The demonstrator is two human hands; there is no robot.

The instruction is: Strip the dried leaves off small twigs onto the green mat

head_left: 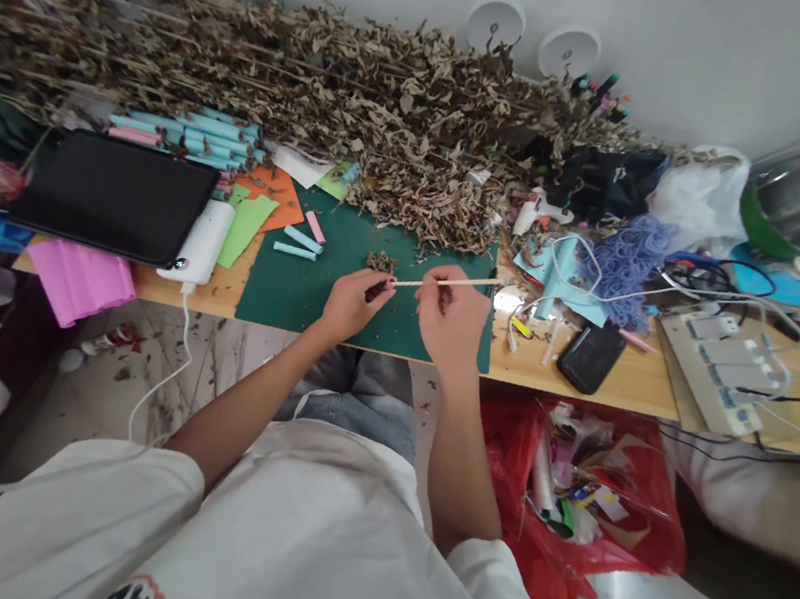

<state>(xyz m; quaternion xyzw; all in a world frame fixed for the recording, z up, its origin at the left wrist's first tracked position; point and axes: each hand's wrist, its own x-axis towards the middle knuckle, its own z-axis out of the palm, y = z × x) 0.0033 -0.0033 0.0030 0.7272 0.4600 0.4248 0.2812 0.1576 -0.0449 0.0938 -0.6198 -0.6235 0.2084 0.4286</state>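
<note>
My left hand (354, 304) is closed in a pinch over the green mat. Its fingertips grip a small pink tube (392, 282), mostly hidden, with only its end showing. Held by my right hand (452, 318) is a thin wooden stick (483, 282), whose left tip meets the tube's end. Just beyond my left fingers sits a small heap of crumbled dried leaves (380, 261). Two blue paper tubes (301, 240) and a pink paper tube (315, 226) lie on the green mat (273, 284) to the left.
Dried leafy stalks (271, 56) fill the table's back. To the left are a black tablet (117, 194), a white power bank (203, 243) and stacked blue tubes (205, 139). On the right lie a glue gun (539, 212), a black phone (591, 355) and a power strip (720, 365).
</note>
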